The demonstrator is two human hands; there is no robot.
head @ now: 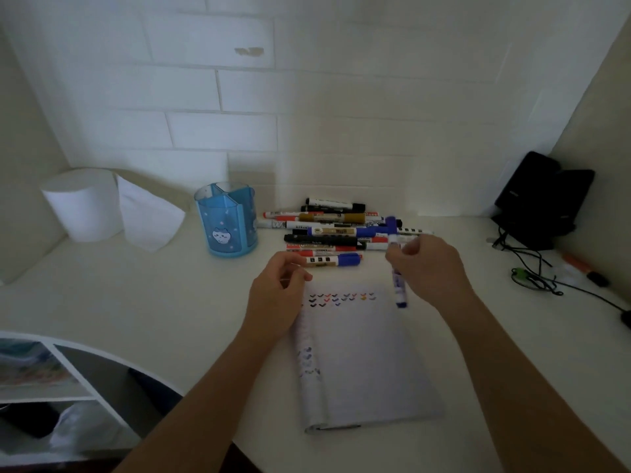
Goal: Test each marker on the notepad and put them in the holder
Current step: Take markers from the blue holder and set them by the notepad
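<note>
The marker (pixel 398 289) I was tracking was a slim round stick, a white barrel with blue-violet print and a dark blue tip. It stood almost upright in the frame, right of centre. Its lower end hung over the upper right corner of the notepad (pixel 362 367); I couldn't tell whether it touched the paper. The notepad was a pale, matte sheet block lying flat at centre. Its left side was rolled over, and rows of small coloured ticks ran across its top.

The right hand (pixel 428 264) held the marker with fingers curled tight around the upper barrel, and a blue end poked out above the knuckles. The left hand (pixel 276 295) sat at the notepad's upper left corner with fingers loosely curled and thumb near the forefinger. I couldn't tell whether it pinched anything. A blue-capped marker (pixel 333 260) lay just beside its knuckles.

Above both hands lay the pile of markers (pixel 327 230), smooth plastic sticks lying mostly crosswise, capped in black, red, blue and gold. To the left of the pile stood the holder (pixel 227 221), a translucent blue plastic cylinder split into compartments with a small cat face on its front.

Further left stood two white paper rolls (pixel 83 206). At the right edge a black device (pixel 543 199) leaned in the corner, with dark cables (pixel 532 268) and an orange pen (pixel 580 264) below it. All of this was on a smooth white desk (pixel 170 302) against a white tiled wall (pixel 222 97).
</note>
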